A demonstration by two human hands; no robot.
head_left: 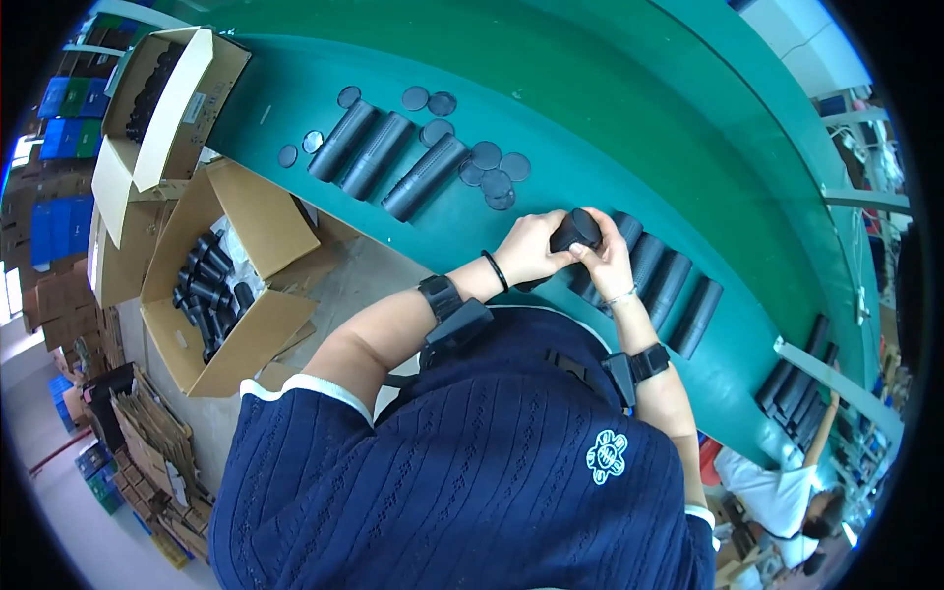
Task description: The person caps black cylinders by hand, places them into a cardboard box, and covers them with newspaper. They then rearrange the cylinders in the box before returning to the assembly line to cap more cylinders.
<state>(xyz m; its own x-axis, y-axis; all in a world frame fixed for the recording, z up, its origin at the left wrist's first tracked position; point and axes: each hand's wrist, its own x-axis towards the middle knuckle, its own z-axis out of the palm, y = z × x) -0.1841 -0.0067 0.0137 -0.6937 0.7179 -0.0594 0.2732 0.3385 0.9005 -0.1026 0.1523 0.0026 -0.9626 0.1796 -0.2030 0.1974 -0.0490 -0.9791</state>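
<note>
Both my hands are closed round a black plastic tube (pixel 575 230), its round end tilted up toward me. My left hand (pixel 534 248) wraps its side, while my right hand (pixel 610 262) grips by the end, thumb near the rim. Most of the tube's length is hidden by my hands. To the left lie three ribbed black tubes (pixel 425 177) on the green bench (pixel 295 84). Around them are several flat dark discs (pixel 486 155), some overlapping. Just right of my hands, several more black tubes (pixel 669 289) lie side by side.
An open cardboard box (pixel 231 324) with black parts stands left of me, below the bench edge. Another box (pixel 177 118) with dark pieces is at the far left. Further right, a co-worker in white (pixel 767 492) reaches toward more black tubes (pixel 795 393).
</note>
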